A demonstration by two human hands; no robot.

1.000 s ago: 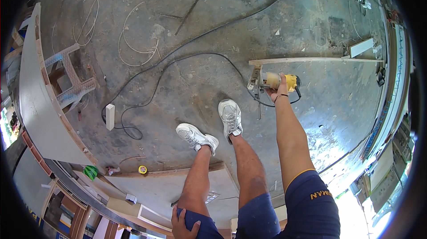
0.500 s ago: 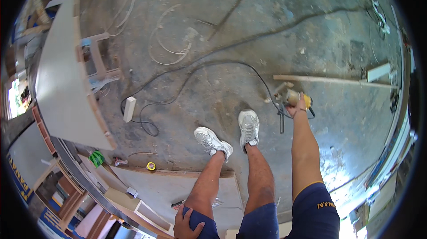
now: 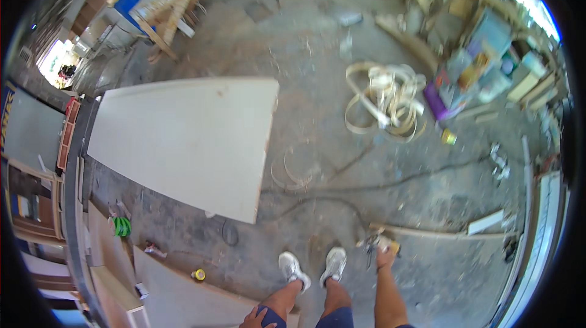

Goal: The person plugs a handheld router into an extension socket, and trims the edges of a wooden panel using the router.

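Observation:
My right hand [image 3: 386,259], arm stretched forward, is wrapped round a corded trim router [image 3: 383,243] with a yellow end, low over the floor at the right. Its base is blurred, so I cannot tell whether it touches the floor. Close to it lies a long thin wooden strip [image 3: 427,231]. A dark cable [image 3: 342,201] winds across the concrete towards the tool. My left hand [image 3: 256,318] rests on my left thigh, fingers apart and holding nothing. My white shoes [image 3: 334,263] stand to the left of the router.
A large white panel [image 3: 183,145] spans the left-centre. Beyond are a heap of pale edging strips [image 3: 387,99] and a cluttered pile with a purple box [image 3: 434,102]. Nearer lie another board [image 3: 183,294], a yellow tape roll [image 3: 198,275] and a green bundle [image 3: 121,226].
The view has tilted up, bringing the far floor, edging heap and clutter into sight. My right hand still grips the router; my left hand stays on my thigh.

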